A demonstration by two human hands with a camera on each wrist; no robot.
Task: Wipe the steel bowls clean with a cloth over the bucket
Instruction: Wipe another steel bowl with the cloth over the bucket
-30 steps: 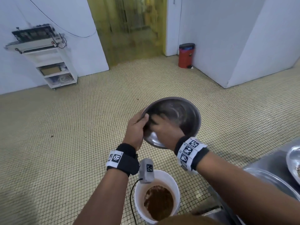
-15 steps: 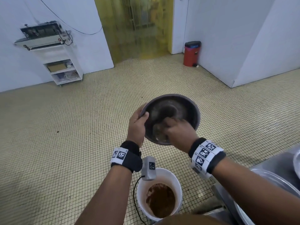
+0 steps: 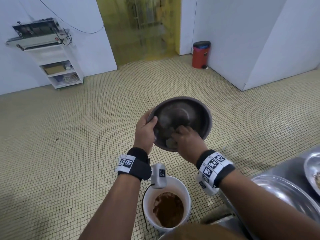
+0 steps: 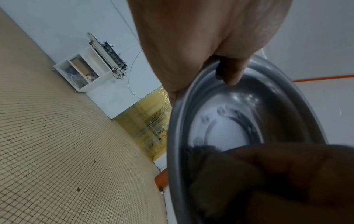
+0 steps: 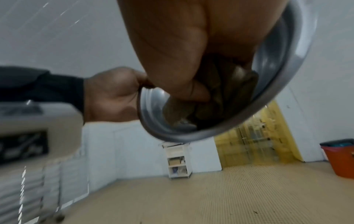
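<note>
Head view: steel bowl (image 3: 181,116) sits just right of frame centre, tilted with its mouth toward the camera, up and beyond the bucket (image 3: 185,191) at lower centre rather than straight above it.
Cloth: a dull grey-brown wad (image 3: 170,143) pressed against the bowl's lower inner wall.
Right grip: right hand (image 3: 187,144) is closed around the cloth, fingers bunched into it.
Left grip: left hand (image 3: 144,132) clamps the bowl's left rim, thumb inside, fingers behind.
Doing it well: I judge the wipe works best if the left hand turns the bowl while the cloth sweeps rim to base, with the low edge brought over the bucket so residue falls into the brown slurry and not onto the tiled floor (image 3: 69,153).
Left wrist view: shows the thumb hooked over the rim (image 4: 231,74) and a mostly bright, reflective inner surface, which the head view renders dark.
Right wrist view: shows the cloth's folds (image 5: 216,97) under the curled fingers, blurred.
Only in head view: more steel bowls (image 3: 311,172) on the worktop at the right edge.
</note>
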